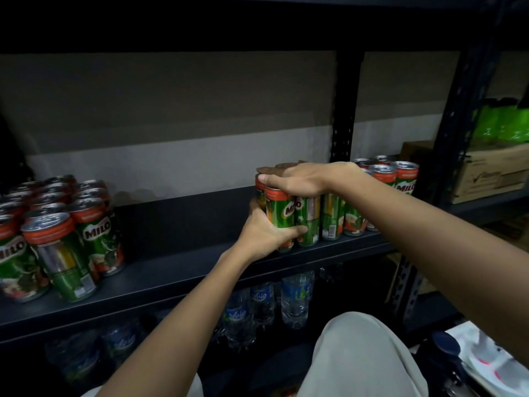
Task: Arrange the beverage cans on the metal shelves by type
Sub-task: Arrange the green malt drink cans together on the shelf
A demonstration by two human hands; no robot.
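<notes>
Currently, I log the following from the head view.

Left hand: left hand (264,233) grips the low front of the end can (279,217), thumb curled across the can base, fingers wrapped behind it.

Right hand: right hand (300,177) lies flat on the can tops of the cluster (320,216), fingers nearly straight, pressing down; it grasps nothing that I can see.

Task thing: cluster stands upright on the shelf (183,270), directly between the two hands, under the right palm and just right of the left palm.

Long axis: cans vertical; the row runs left to right along the shelf edge.

Nearer hand: both touch; left takes the side, right the top.

Left of the hands: a larger Milo block (57,239), well apart, with bare shelf between.

Right of the hands: more Milo cans (395,176) just behind the right wrist, touching or nearly so; I cannot tell which.

Obstruction: upright post (343,110) behind the cluster; cardboard box (483,173) far right.

Below: water bottles (294,296) on the lower shelf.

Judgement: a slide leftward toward the block looks unobstructed; tipping of the end can is the risk.
</notes>
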